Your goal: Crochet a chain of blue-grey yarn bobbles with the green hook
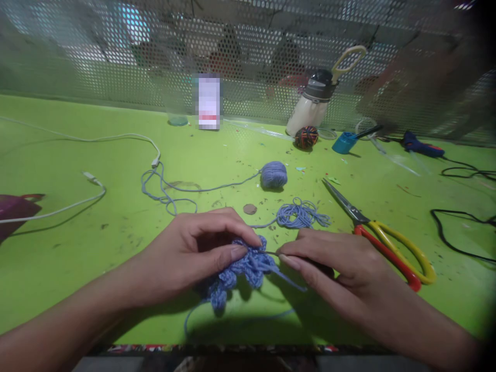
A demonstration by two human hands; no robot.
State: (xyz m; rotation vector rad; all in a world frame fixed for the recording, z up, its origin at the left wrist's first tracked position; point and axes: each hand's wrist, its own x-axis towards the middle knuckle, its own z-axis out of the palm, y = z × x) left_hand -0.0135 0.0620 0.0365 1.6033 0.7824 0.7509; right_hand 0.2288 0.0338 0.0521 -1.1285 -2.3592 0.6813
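Pinching the blue crocheted piece (253, 267) over the near part of the green table (93, 168), the left hand (186, 253) seemingly steadies it against the thin tool (270, 253) pinched in the right hand (349, 263).

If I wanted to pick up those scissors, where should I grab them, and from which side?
I'd take the scissors by the yellow handle, coming from the right. The blades point away, toward the far left, so this keeps fingers off the tip. The right hand is close by the red handle, so the yellow side looks freer.
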